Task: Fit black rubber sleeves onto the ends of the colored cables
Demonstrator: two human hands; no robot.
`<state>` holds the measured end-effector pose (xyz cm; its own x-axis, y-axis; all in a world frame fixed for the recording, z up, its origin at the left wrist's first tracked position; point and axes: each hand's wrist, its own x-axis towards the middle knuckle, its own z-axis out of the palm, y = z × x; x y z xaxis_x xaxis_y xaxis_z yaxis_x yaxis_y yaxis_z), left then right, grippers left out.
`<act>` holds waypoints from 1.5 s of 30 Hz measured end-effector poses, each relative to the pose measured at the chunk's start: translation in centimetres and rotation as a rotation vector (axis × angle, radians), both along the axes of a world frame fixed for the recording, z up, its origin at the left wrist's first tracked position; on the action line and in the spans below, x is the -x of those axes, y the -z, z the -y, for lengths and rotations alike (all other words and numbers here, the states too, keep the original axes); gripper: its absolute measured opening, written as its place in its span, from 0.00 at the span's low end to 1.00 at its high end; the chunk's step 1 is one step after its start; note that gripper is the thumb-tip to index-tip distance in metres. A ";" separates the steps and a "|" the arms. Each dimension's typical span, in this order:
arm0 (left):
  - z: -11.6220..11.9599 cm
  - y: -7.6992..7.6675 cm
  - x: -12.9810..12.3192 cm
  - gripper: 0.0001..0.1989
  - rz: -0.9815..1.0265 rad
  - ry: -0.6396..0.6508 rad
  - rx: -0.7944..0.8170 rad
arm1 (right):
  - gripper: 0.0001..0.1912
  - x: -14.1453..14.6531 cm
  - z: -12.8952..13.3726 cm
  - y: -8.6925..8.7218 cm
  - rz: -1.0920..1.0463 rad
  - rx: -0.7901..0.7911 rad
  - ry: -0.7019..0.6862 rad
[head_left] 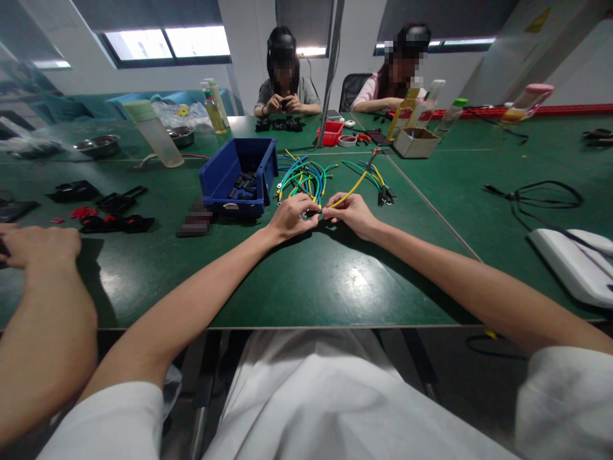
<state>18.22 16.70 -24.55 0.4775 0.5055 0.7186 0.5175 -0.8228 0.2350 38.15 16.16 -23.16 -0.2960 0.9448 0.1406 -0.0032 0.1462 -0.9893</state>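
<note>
My right hand (353, 214) pinches the yellow wire (357, 184) near the frame's centre, my left hand (292, 217) a small black piece (313, 212); the wire looks light and springy, best held close to its end.

1. A yellow triangular warning sign (537, 20) stood on the pale grey slanting pillar (510, 57) at upper right; its inner marking was too blurred to make out.
2. No words, brands or numbers could be read.

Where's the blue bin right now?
In the head view, the blue bin stands left of centre on the green table, immediately left of the cable pile and beyond the left hand.
</note>
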 end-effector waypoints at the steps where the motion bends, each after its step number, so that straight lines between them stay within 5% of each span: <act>1: 0.0 0.0 0.0 0.04 0.000 0.001 0.001 | 0.21 0.0 0.0 0.0 0.000 0.000 0.001; 33: 0.1 -0.1 0.1 0.06 -0.047 0.039 0.012 | 0.24 0.0 -0.3 0.3 -0.019 -0.033 -0.003; 45: -0.2 0.1 0.3 0.08 -0.107 -0.122 0.032 | 0.23 0.1 0.0 0.0 -0.047 -0.047 0.122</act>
<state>17.91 16.89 -24.61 0.4839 0.5861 0.6499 0.6365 -0.7454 0.1982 38.04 16.15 -23.16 -0.1711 0.9654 0.1969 -0.0290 0.1948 -0.9804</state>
